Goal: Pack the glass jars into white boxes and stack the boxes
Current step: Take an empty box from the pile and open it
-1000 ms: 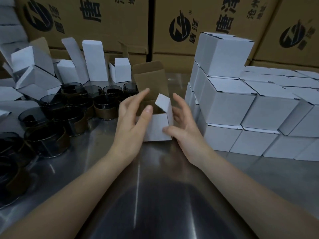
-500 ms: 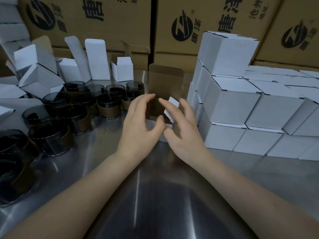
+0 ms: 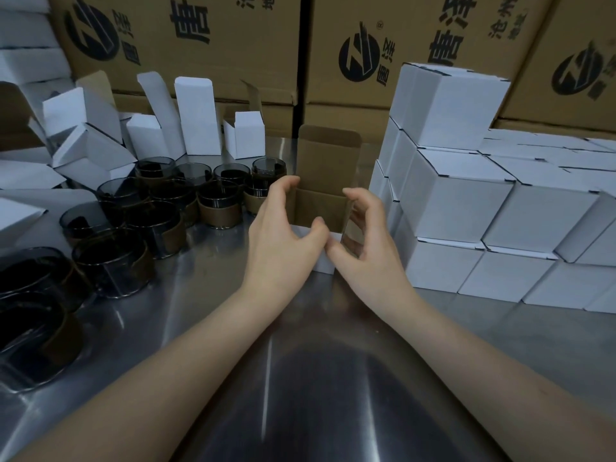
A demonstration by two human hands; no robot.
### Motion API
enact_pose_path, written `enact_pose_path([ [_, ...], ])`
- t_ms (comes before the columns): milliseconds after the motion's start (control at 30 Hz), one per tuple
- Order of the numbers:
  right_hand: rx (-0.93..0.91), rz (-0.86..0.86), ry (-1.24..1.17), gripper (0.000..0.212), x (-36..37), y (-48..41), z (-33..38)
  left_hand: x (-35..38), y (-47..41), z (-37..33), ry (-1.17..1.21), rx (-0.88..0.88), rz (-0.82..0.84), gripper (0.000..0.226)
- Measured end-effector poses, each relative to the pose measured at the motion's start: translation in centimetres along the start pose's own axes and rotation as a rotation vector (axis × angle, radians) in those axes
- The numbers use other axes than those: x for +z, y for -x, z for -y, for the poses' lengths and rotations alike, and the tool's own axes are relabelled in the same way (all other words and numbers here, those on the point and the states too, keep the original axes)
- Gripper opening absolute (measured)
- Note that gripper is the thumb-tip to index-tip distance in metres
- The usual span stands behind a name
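Observation:
A small white box (image 3: 325, 258) with a brown inside stands open on the steel table in front of me, its top flap (image 3: 328, 158) upright. My left hand (image 3: 283, 235) grips the box's left side, fingers curled over the rim. My right hand (image 3: 363, 241) holds the right side, fingers curled around the folded side flap. Several dark glass jars (image 3: 220, 205) with brown bands stand in rows to the left. Whether a jar is inside the box is hidden.
A stepped stack of closed white boxes (image 3: 466, 201) fills the right side. Open empty white boxes (image 3: 193, 118) and flat ones lie at the back left. Large brown cartons (image 3: 366, 45) wall off the back. The steel table (image 3: 316, 378) shows bare near me.
The box has been turned upright and its top flap now stands up. Both hands have closed in from the sides onto the box's rim and side flaps.

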State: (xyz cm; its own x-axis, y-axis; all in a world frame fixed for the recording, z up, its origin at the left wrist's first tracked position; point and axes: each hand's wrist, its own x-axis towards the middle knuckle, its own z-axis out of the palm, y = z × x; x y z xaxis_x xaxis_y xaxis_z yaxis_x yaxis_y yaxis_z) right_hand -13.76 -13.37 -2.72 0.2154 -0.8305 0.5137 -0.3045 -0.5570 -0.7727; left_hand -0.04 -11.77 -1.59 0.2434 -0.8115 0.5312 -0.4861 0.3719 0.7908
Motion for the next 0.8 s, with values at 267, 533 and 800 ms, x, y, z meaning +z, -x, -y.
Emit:
enact_pose_path([
  [267,0.008,-0.049,-0.180,0.055,0.0,-0.1,-0.5,0.2,-0.3,0.2,0.039,-0.061,0.001,0.056],
  [533,0.042,-0.049,-0.176,0.062,0.1,-0.2,-1.0,-0.6,-0.5,0.2,0.002,0.048,0.033,0.046],
  [800,0.110,0.011,-0.128,0.071,-0.1,0.0,-0.6,-4.3,-4.1,2.6,-0.791,-0.049,-0.085,0.050],
])
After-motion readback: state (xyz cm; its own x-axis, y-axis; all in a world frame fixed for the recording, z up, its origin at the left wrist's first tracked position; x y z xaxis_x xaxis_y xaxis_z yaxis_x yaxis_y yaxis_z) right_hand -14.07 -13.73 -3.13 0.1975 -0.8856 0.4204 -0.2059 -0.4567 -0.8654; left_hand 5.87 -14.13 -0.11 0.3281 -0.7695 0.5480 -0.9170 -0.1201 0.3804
